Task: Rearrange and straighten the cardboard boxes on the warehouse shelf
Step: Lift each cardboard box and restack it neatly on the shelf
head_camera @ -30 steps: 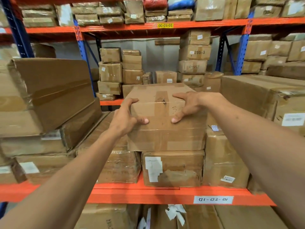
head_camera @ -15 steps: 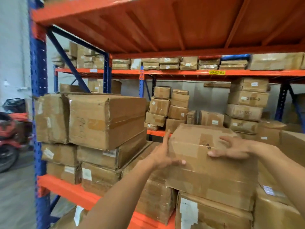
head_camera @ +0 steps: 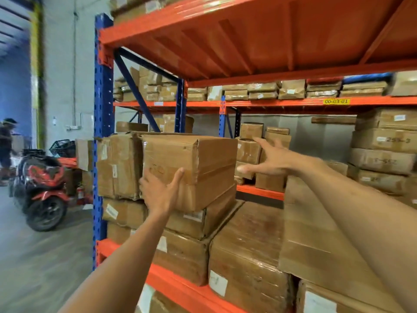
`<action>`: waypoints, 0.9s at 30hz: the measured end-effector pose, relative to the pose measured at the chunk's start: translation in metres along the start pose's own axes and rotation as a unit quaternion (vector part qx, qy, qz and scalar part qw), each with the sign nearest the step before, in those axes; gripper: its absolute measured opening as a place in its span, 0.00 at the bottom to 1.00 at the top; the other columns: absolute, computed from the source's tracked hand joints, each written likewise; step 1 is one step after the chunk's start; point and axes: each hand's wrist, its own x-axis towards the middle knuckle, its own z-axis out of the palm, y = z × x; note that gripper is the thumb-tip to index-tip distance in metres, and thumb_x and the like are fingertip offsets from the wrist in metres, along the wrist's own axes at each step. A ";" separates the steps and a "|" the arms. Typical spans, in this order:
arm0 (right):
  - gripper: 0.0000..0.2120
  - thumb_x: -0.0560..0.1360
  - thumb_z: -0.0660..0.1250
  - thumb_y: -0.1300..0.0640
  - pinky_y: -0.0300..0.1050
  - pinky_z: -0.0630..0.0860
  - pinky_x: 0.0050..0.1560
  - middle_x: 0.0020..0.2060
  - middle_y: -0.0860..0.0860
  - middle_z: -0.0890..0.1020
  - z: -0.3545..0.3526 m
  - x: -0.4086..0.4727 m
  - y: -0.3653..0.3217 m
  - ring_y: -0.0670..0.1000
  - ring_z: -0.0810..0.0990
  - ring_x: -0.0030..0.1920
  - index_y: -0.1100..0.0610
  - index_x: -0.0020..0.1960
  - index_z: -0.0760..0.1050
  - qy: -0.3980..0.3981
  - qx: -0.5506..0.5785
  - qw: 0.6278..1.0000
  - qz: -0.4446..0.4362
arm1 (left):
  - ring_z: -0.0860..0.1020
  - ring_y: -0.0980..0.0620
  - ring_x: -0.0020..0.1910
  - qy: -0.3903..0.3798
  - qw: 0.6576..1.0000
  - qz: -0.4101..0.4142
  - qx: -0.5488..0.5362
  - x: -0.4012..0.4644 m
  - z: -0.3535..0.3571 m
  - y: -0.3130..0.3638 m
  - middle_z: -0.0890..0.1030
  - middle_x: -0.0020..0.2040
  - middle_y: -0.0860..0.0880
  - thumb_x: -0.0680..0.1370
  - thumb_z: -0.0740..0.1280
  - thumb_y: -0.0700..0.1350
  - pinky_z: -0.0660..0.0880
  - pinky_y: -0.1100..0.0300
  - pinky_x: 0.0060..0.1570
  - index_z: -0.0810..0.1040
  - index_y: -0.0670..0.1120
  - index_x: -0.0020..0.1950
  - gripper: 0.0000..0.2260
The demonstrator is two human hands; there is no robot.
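A large cardboard box (head_camera: 203, 163) tops the left stack on the orange shelf (head_camera: 180, 288). My left hand (head_camera: 161, 193) grips the lower front face of this box, fingers at its left edge and thumb pointing up. My right hand (head_camera: 270, 159) hovers open to the right of the box, fingers spread, touching nothing. A taped brown box (head_camera: 316, 233) sits atop the stack at the right, under my right forearm. A wrapped box (head_camera: 246, 251) lies lower between the two stacks.
A blue upright (head_camera: 102, 132) frames the rack's left end. A red and black scooter (head_camera: 42, 184) is parked in the aisle at the left, and a person (head_camera: 6, 145) stands beyond it. Stacks of boxes (head_camera: 383, 150) fill the rear rack. An orange shelf deck (head_camera: 259, 30) hangs overhead.
Both hands left the taped brown box. My view swung left. My left hand took hold of the large box on the left stack, and my right hand lifted open into the air.
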 end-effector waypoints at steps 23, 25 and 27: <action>0.56 0.59 0.75 0.26 0.61 0.69 0.70 0.75 0.57 0.67 0.041 0.074 -0.167 0.61 0.67 0.72 0.44 0.81 0.58 0.087 0.020 0.996 0.031 | 0.67 0.39 0.71 -0.251 0.946 -0.171 -0.109 0.102 -0.001 -0.071 0.63 0.73 0.42 0.33 0.82 0.67 0.70 0.42 0.70 0.55 0.54 0.77 0.75; 0.56 0.59 0.76 0.26 0.56 0.75 0.62 0.72 0.53 0.71 0.038 0.067 -0.151 0.58 0.72 0.67 0.43 0.80 0.60 0.103 0.067 0.992 0.034 | 0.65 0.38 0.71 -0.260 0.949 -0.151 -0.093 0.107 0.000 -0.059 0.58 0.73 0.41 0.37 0.84 0.66 0.72 0.40 0.68 0.55 0.58 0.76 0.72; 0.54 0.59 0.75 0.25 0.47 0.76 0.50 0.66 0.50 0.74 0.038 0.055 -0.134 0.55 0.75 0.63 0.42 0.79 0.62 0.126 0.110 0.985 0.040 | 0.62 0.37 0.72 -0.296 0.947 -0.111 -0.061 0.116 0.002 -0.045 0.54 0.75 0.43 0.42 0.86 0.64 0.73 0.37 0.66 0.55 0.62 0.76 0.68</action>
